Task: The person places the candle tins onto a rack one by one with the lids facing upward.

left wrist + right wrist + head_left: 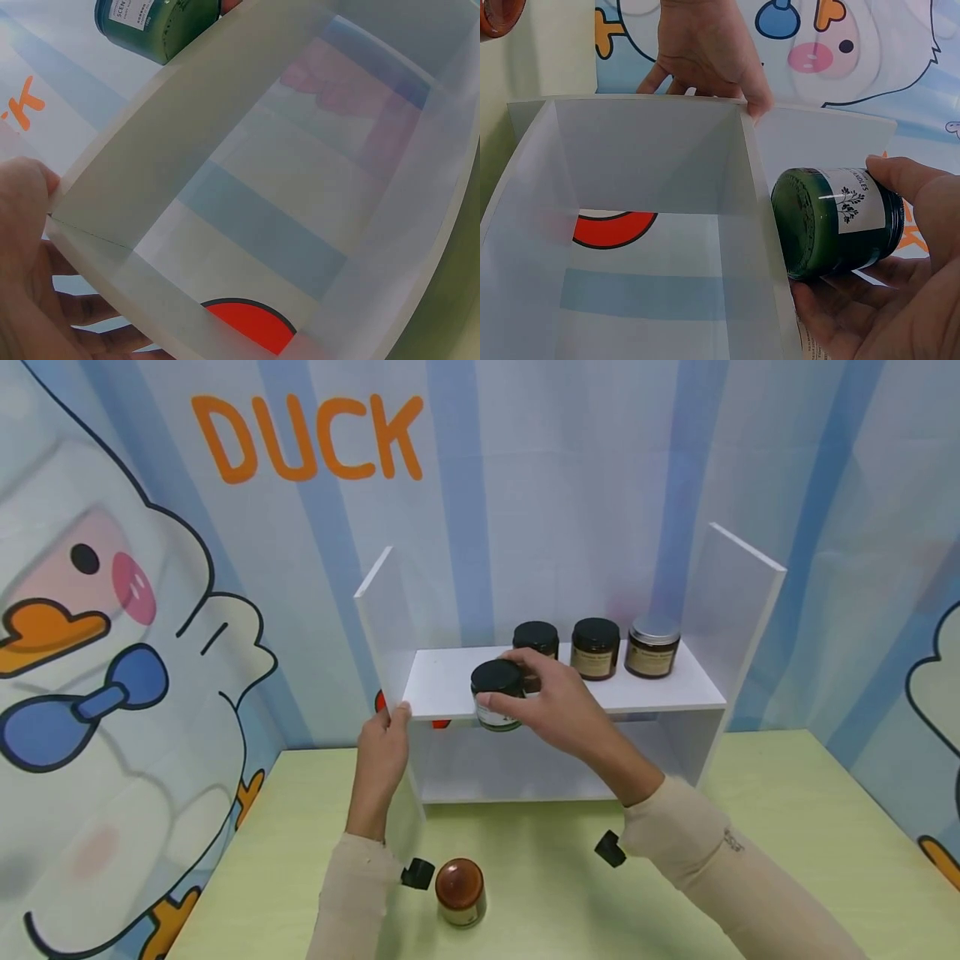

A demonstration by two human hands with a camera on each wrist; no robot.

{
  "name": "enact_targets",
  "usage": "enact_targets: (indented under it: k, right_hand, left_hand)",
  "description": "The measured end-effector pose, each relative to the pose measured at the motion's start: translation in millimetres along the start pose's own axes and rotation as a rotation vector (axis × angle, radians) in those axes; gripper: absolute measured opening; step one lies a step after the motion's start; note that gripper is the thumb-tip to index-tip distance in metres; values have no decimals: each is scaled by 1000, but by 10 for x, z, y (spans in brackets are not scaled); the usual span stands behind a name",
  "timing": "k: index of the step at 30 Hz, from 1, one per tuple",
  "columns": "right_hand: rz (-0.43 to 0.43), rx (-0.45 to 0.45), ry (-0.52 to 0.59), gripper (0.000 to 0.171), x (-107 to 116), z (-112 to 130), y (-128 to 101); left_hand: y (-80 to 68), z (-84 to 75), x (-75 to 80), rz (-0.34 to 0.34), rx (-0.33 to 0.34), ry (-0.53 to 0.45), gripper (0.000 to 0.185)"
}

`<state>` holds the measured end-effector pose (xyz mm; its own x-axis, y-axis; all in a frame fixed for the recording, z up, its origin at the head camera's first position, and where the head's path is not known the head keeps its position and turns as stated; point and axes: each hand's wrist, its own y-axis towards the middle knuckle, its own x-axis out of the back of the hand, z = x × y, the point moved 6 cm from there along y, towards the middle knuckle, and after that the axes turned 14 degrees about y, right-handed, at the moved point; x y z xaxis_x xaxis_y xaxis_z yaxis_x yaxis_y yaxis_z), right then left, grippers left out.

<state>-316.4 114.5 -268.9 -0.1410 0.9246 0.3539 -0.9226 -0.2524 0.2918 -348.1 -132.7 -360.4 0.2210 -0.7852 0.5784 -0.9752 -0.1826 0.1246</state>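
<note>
A white shelf unit (442,683) stands on a yellow-green table (787,835). My right hand (558,703) grips a green glass jar (495,697) with a black lid and a white label, held at the front edge of the upper board. The right wrist view shows the jar (832,221) on its side in the right hand (907,300), just beside the shelf's board (652,150). My left hand (384,747) pinches the shelf's left side panel, thumb in front; the left wrist view shows this left hand (30,247) against the panel (247,150), with the jar (154,22) above.
Three jars stand at the back of the upper board: two amber ones with black lids (536,637) (596,648) and one with a silver lid (653,647). An amber jar (460,892) sits on the table near me. A cartoon duck backdrop surrounds the table.
</note>
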Motion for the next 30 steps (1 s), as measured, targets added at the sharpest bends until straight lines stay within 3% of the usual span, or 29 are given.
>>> enact_targets:
  k: [30]
  right_hand:
    - [60, -85, -37, 70, -16, 9, 142]
  left_hand:
    - [0, 5, -7, 2, -9, 6, 58]
